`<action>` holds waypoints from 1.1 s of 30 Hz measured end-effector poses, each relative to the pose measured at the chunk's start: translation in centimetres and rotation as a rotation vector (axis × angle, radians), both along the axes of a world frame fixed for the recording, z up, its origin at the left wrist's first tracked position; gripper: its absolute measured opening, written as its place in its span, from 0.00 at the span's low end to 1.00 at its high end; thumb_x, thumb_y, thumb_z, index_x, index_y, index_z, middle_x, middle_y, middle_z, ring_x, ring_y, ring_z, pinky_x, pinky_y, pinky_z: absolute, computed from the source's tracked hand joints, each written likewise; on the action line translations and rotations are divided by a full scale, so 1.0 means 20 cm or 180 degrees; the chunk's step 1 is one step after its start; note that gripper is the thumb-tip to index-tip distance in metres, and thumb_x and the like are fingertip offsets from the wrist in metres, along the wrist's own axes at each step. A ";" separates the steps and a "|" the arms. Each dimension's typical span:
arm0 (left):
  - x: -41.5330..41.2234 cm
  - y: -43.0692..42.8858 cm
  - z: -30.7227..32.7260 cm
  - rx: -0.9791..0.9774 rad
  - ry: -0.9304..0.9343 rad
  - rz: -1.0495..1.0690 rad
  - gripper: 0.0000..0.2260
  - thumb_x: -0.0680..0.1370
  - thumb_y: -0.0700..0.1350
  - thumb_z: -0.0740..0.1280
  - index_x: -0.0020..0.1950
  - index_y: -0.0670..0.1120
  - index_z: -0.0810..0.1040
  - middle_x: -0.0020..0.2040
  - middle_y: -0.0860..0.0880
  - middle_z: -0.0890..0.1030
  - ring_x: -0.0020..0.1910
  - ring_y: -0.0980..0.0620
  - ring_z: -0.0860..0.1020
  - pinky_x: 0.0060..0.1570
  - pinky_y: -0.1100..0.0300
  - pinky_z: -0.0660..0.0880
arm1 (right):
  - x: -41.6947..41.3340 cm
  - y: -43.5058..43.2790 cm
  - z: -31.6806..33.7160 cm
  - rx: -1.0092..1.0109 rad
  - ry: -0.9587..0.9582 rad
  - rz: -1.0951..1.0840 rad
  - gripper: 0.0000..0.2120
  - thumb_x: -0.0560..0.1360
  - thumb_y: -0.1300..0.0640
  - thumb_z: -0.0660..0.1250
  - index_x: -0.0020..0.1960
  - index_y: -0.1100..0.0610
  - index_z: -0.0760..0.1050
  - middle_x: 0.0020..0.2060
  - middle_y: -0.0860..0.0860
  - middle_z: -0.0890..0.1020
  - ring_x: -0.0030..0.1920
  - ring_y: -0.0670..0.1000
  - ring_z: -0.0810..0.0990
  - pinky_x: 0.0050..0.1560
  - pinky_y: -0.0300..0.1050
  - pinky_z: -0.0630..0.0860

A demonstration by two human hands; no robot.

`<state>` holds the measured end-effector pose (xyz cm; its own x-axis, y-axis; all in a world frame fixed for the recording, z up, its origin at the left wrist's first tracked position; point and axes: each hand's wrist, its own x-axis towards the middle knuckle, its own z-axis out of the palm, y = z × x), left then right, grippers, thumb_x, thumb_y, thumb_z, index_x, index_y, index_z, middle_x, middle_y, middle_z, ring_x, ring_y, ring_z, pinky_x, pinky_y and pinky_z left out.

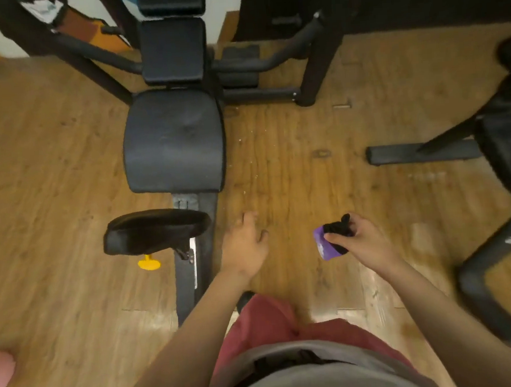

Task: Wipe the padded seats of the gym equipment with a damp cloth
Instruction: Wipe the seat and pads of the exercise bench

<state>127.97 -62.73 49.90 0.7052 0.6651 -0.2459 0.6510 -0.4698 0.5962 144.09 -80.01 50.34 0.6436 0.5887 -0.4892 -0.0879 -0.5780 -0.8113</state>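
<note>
Two machines stand on the floor (50, 177). The left machine (198, 276) is straight ahead of the person and the right machine (505, 151) is well off to the side, with a wide strip of bare boards between them. The left machine carries the pads: the broad seat (173, 141), the back pad (173, 49) just behind it, and a small pad (155, 230) tilted on its post nearer the person. No hand is on any of them, so I'd judge the wiping here not yet begun.

The left hand (245, 242) hangs over the floor, fingers relaxed, holding nothing. The right hand (363, 240) pinches the cloth (327, 245), a purple and black wad bunched small between thumb and fingers. It is out over the bare boards, well clear of any pad. It looks light and limp, and would likely work better spread flat under the palm than balled up. The padding should give a little and turn slick once damp.

The seat has rounded edges and open room on both sides. The small pad has a yellow knob (149, 262) near its post, which a low sweep could snag.
</note>
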 end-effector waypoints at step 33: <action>1.65 -2.08 -0.15 -0.0292 0.0737 -0.2784 0.07 0.79 0.49 0.61 0.54 0.49 0.76 0.51 0.50 0.81 0.52 0.47 0.79 0.52 0.53 0.75 | 0.63 -2.17 -0.05 -0.0239 -0.0023 -0.2990 0.11 0.71 0.59 0.73 0.48 0.64 0.75 0.43 0.61 0.81 0.42 0.57 0.80 0.44 0.55 0.78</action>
